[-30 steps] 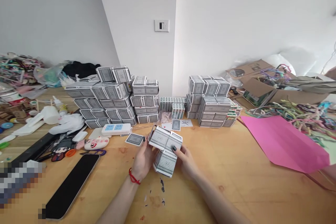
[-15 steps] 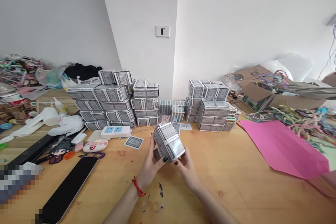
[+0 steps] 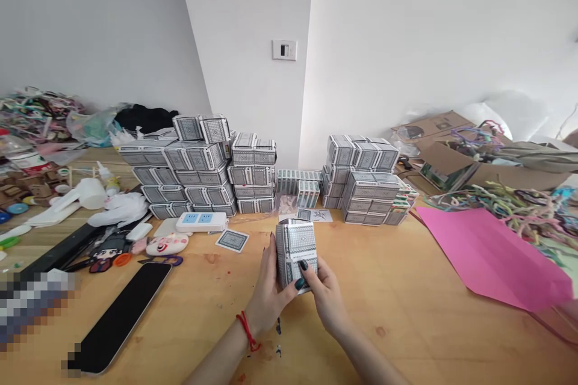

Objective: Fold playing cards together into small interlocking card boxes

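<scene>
Between my two hands, over the middle of the table, is a box made of playing cards (image 3: 298,240) with grey patterned card backs outward. My left hand (image 3: 268,289) grips its left side, with the thumb across the lower front. From the right, my right hand (image 3: 326,292) holds it, its thumb pressed on the front face. The box's underside and far side are hidden. A single playing card (image 3: 232,240) lies face down to the left of my hands. Beyond the box are another card (image 3: 321,215) and a row of small boxes (image 3: 308,194).
Stacks of similar card boxes stand at the back left (image 3: 205,177) and back right (image 3: 370,192). A white power strip (image 3: 201,222), a black phone (image 3: 124,319) and small trinkets lie left. On the right are a pink sheet (image 3: 492,258), cords (image 3: 510,204) and a cardboard box (image 3: 445,162).
The card box has been turned from a tilt to nearly upright and moved slightly right. My right thumb has come onto its front face.
</scene>
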Tool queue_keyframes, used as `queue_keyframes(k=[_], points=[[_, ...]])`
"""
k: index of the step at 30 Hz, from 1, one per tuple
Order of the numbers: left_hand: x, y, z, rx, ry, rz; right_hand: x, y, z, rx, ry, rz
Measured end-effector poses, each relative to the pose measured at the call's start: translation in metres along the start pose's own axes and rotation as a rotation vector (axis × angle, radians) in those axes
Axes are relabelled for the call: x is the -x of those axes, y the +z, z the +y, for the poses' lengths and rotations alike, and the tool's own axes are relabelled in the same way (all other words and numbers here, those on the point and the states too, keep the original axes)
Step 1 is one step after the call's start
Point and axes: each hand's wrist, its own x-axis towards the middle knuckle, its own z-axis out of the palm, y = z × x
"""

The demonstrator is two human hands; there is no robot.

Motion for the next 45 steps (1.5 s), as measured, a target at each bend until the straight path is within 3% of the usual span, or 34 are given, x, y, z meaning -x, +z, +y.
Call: queue_keyframes(k=[14,21,36,45], points=[[0.000,0.008,0.011,-0.038,0.076,0.070,-0.001,0.000,0.002,-0.161,0.085,-0.025],[0.000,0.006,0.002,-0.011,0.084,0.084,-0.001,-0.001,0.004,-0.165,0.102,-0.015],[-0.001,0.002,-0.002,-0.399,0.217,0.019,-0.001,-0.002,0.001,-0.179,0.101,-0.007],[-0.004,0.001,-0.004,-0.444,0.239,0.017,-0.002,-0.003,0.001,-0.168,0.098,-0.022]])
